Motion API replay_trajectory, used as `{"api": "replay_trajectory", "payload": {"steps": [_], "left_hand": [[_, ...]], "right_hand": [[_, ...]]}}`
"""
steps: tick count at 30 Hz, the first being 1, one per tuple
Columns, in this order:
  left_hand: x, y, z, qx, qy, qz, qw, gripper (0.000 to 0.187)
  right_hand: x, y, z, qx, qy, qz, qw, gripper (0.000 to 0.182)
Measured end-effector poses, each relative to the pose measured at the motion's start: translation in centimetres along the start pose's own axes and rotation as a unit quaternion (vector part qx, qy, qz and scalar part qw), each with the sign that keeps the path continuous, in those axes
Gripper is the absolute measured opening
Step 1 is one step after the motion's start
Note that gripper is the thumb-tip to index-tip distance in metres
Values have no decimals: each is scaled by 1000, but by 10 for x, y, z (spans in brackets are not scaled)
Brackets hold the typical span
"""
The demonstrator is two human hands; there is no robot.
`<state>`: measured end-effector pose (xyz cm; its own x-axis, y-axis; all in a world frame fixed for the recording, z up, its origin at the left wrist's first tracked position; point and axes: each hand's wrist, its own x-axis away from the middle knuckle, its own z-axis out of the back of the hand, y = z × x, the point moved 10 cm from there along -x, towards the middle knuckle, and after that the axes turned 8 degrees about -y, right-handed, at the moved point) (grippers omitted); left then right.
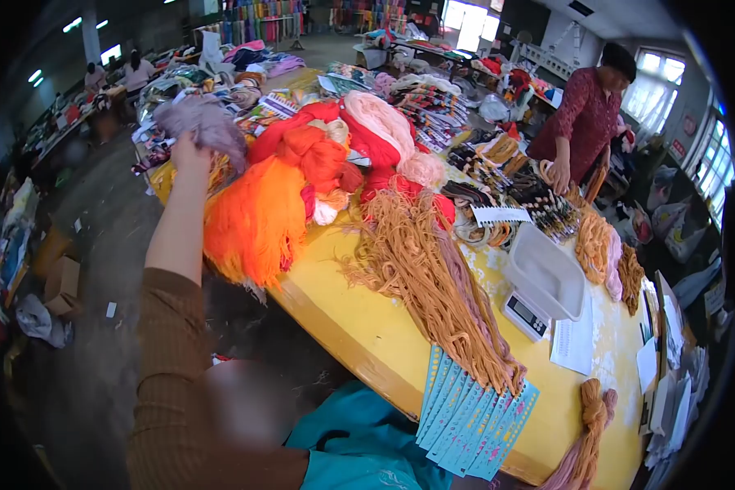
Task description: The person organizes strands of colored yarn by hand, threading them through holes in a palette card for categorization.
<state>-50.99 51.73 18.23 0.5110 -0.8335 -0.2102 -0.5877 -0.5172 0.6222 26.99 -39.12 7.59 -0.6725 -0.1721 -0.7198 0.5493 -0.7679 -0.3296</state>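
Note:
My left hand [189, 157] is raised at the far left end of the yellow table [367, 327] and is closed on a mauve-grey bundle of yarn [208, 122], which it holds just above the pile. Right beside it lie a big orange hank [257, 216] and red and pink hanks [359, 135]. A blurred skin-coloured patch low in the view, by my brown sleeve, may be my right hand [245, 400]. Its fingers cannot be made out.
Long tan yarn [433, 269] runs down the table to a fan of turquoise perforated cards [474, 416]. A white scale with a tray [539, 282], a sheet of paper [574, 339] and a knotted tan hank [592, 433] lie to the right. A co-worker in dark red [584, 122] stands at the far side. Teal cloth [359, 441] lies below.

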Motion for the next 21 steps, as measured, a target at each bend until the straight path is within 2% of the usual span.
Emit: {"api": "replay_trajectory", "payload": {"steps": [1, 2, 6, 7, 9, 10, 11, 12, 14, 15, 17, 18, 19, 20, 21], "left_hand": [[-5, 14, 23, 71, 13, -1, 997, 27], [-9, 29, 46, 140, 25, -2, 990, 25], [9, 111, 89, 160, 0, -17, 987, 29], [27, 134, 88, 156, 4, -26, 987, 29], [69, 175, 63, 118, -94, -47, 987, 32], [91, 188, 59, 116, -92, -55, 987, 32], [113, 191, 54, 89, -93, -25, 991, 34], [138, 192, 49, 61, -93, 7, 994, 36], [194, 180, 38, 24, -100, 96, 990, 39], [221, 168, 32, 15, -138, 146, 979, 41], [286, 136, 23, 84, -138, 266, 950, 43], [319, 121, 24, 62, -124, 325, 936, 44], [351, 105, 26, 39, -111, 382, 917, 45], [369, 87, 30, 14, -132, 392, 910, 44], [384, 63, 39, -10, -154, 402, 903, 44]], "right_hand": [[-9, 6, -15, -151, -43, -58, 986, 46], [-16, 3, -33, -297, -88, -115, 944, 50], [-67, -10, -83, -320, -105, -29, 941, 44], [-74, -28, -94, -327, -108, 0, 939, 43], [-86, -67, -111, -342, -111, 55, 932, 40], [-85, -105, -112, -349, -109, 82, 927, 39], [-72, -159, -100, -356, -107, 109, 922, 38], [-64, -201, -107, -387, -185, 74, 900, 32], [-44, -287, -101, -427, -227, 104, 869, 30], [-29, -326, -104, -482, -268, 106, 827, 28], [7, -420, -81, -493, -368, 200, 763, 24], [26, -462, -56, -441, -352, 319, 761, 25], [45, -500, -33, -477, -379, 365, 703, 29], [68, -522, -27, -487, -380, 405, 674, 33], [86, -548, -9, -528, -398, 424, 619, 38]]}}
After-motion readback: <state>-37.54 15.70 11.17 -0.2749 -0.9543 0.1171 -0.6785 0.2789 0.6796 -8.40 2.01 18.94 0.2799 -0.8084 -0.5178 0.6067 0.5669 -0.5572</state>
